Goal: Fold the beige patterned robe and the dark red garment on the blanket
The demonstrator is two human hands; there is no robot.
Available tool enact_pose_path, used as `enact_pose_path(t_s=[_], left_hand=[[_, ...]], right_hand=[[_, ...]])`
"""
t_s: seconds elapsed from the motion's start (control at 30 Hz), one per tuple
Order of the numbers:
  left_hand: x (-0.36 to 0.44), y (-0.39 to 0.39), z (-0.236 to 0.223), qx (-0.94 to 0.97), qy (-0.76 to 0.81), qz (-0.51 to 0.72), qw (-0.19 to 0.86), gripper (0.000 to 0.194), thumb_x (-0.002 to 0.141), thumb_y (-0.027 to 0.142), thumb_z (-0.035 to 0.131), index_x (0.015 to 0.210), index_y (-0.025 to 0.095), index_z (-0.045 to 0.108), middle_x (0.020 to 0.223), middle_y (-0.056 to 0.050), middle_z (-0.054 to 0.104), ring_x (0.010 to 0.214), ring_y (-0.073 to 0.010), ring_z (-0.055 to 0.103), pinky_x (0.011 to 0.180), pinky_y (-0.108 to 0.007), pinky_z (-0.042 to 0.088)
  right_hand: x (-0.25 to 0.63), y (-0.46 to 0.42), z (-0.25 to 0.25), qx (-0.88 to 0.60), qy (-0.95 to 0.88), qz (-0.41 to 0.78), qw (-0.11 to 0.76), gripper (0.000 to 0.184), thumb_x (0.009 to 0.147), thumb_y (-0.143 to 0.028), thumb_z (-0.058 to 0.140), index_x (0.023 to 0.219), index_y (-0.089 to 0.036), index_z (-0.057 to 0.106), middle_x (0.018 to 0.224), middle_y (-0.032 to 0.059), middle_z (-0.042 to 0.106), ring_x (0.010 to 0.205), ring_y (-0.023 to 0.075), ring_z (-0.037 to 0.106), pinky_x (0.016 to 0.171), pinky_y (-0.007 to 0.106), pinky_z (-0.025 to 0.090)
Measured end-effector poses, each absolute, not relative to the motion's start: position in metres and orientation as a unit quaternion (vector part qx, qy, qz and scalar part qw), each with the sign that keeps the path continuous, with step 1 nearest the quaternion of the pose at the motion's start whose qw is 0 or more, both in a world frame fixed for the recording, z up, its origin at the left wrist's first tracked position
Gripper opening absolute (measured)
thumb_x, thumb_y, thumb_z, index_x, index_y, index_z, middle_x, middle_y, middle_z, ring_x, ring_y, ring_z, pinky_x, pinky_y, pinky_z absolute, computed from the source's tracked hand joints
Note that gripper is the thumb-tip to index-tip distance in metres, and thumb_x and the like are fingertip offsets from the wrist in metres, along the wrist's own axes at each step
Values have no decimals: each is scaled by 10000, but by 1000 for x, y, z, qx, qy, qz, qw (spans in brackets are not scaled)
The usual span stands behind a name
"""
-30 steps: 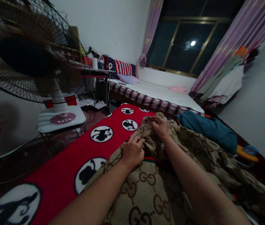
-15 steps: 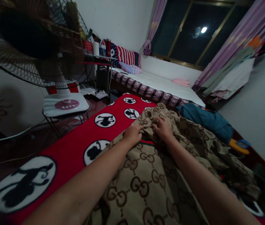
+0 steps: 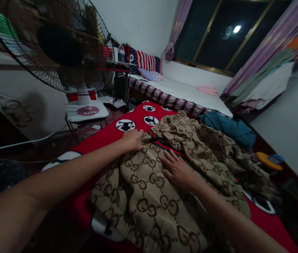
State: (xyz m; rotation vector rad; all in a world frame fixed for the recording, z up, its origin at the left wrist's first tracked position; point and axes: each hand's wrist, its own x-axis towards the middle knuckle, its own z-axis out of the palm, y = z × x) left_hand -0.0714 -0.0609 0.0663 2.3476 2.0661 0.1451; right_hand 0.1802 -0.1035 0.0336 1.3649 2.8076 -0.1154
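Across the foreground, a red blanket (image 3: 104, 135) with white discs bearing black figures, spread flat. Beyond it, a low bed (image 3: 191, 96) with a white sheet and patterned edge, under a dark window (image 3: 212, 31) with purple curtains. At upper left, a large black-caged fan (image 3: 54, 45) on a white base. On the red blanket, a tan garment (image 3: 149, 196) printed with brown interlocking letters and trimmed in a green and red stripe, smooth near the body, bunched in folds at its far end. Just right of those folds, a teal bundle of cloth (image 3: 228, 128). At the garment's left edge, the left hand (image 3: 132, 140), fingers curled onto the cloth near the stripe; grip not clear enough to tell. Nearer, the right hand (image 3: 176, 169), open, palm down, fingers spread flat on the fabric.
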Motion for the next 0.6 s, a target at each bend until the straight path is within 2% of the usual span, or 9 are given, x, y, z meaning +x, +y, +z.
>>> enact_pose_path(t_s=[0.07,0.17,0.3,0.37,0.43,0.5,0.6], left_hand=[[-90,-82,75,746,665,-17,33,508,691,432,637,1134,187,591,1078,-128,659,1020,-321,610,843,-400,483],[-113,-112,81,747,660,-57,61,509,663,489,639,1098,226,616,1051,-120,680,1007,-337,621,834,-412,474],[-129,-145,81,757,642,-41,118,557,631,438,669,1151,259,582,1025,-95,686,959,-312,637,790,-369,473],[-133,-155,77,754,642,-26,139,592,634,378,662,1202,258,546,1030,-89,682,958,-305,636,770,-351,469],[-136,-162,73,750,643,3,158,609,658,327,627,1251,254,509,1045,-82,675,973,-289,631,764,-327,463],[-137,-165,71,745,643,38,174,579,685,284,582,1257,241,507,1041,-72,673,972,-265,631,752,-294,452],[-136,-166,78,741,640,90,183,479,718,269,533,1193,213,562,918,-43,676,853,-221,640,679,-253,422]], right_hand=[[169,-110,38,438,898,-33,-10,503,904,-420,474,1383,-266,481,1512,87,363,1381,307,326,1102,537,261],[154,-116,38,394,916,-24,-67,474,915,-411,452,1352,-238,511,1476,95,419,1335,263,393,1089,445,310],[151,-96,44,447,892,-5,-72,317,924,-282,404,1109,-256,661,1210,46,632,1049,193,591,893,284,438],[157,-71,51,506,853,71,-104,314,905,-217,407,1084,-253,663,1192,52,626,1039,204,578,881,288,426],[165,-45,55,543,814,157,-131,358,877,-172,427,1175,-220,619,1274,95,570,1129,249,523,931,337,399],[173,-21,56,571,791,189,-110,384,866,-139,419,1201,-185,600,1268,139,561,1139,272,517,896,361,417],[188,7,60,604,779,165,-42,354,879,-121,382,1074,-198,667,1110,138,635,1016,254,596,766,320,452]])
